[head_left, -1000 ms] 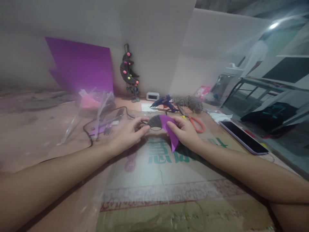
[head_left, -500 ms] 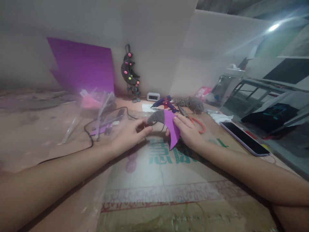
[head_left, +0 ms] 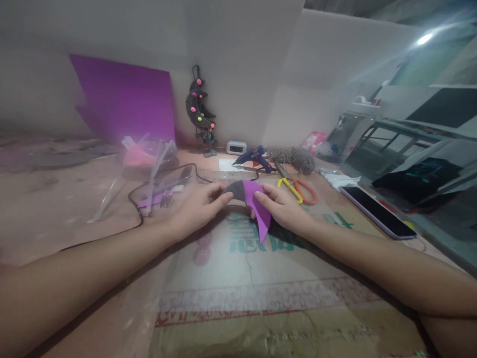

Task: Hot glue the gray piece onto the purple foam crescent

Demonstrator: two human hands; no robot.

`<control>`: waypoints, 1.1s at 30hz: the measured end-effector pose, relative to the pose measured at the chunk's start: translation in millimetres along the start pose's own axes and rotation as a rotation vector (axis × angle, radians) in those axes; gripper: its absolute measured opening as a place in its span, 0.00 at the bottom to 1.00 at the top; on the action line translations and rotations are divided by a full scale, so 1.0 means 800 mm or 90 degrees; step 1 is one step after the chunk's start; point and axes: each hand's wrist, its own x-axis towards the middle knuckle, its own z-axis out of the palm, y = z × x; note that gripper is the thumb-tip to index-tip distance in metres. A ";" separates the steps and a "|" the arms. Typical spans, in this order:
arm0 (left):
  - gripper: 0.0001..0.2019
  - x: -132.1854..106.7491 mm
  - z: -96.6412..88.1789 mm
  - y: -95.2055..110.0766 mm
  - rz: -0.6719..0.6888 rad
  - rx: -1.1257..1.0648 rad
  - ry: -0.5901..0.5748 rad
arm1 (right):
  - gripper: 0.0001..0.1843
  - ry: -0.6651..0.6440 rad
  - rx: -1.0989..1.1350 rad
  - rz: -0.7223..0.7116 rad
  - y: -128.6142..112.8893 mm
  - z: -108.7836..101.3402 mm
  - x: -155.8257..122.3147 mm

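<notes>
A purple crescent cut-out point(head_left: 258, 209), partly wrapped in grey yarn at its upper end, is held just above the table between both hands. My left hand point(head_left: 197, 209) pinches the yarn-wrapped end with its fingers closed. My right hand point(head_left: 283, 209) grips the purple part from the right, thumb on top. A thin strand of yarn trails down over the printed cardboard sheet point(head_left: 261, 278) below.
Behind the hands lie orange-and-yellow scissors point(head_left: 298, 189), a blue glue gun point(head_left: 253, 157), a ball of grey yarn point(head_left: 292, 158) and a small clock point(head_left: 236, 147). A phone point(head_left: 376, 211) lies at right. A purple sheet point(head_left: 124, 102), a moon decoration point(head_left: 199, 109) and clear bags point(head_left: 149, 156) stand at back left.
The crescent was lifted and tilted half a second ago, then came back down. My right hand slid left, uncovering the scissors, and my left fingers shifted along the yarn-wrapped end.
</notes>
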 end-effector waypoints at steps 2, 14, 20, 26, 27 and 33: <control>0.14 0.001 0.000 -0.001 -0.006 -0.009 0.008 | 0.12 0.007 -0.029 -0.014 0.002 0.000 0.001; 0.11 0.010 0.003 -0.017 -0.062 -0.243 0.087 | 0.23 0.154 -0.150 -0.074 0.004 -0.011 0.006; 0.11 0.017 0.001 -0.032 -0.108 -0.347 0.167 | 0.19 0.075 -0.190 -0.117 0.007 -0.012 0.008; 0.08 0.018 0.000 -0.021 -0.153 -0.428 0.220 | 0.13 -0.021 -0.442 -0.163 0.002 -0.020 0.012; 0.06 0.019 0.000 -0.019 -0.158 -0.441 0.231 | 0.12 -0.065 -0.488 -0.170 -0.001 -0.023 0.011; 0.04 0.019 0.002 -0.013 -0.169 -0.451 0.243 | 0.13 -0.243 -0.625 -0.101 -0.026 -0.075 0.003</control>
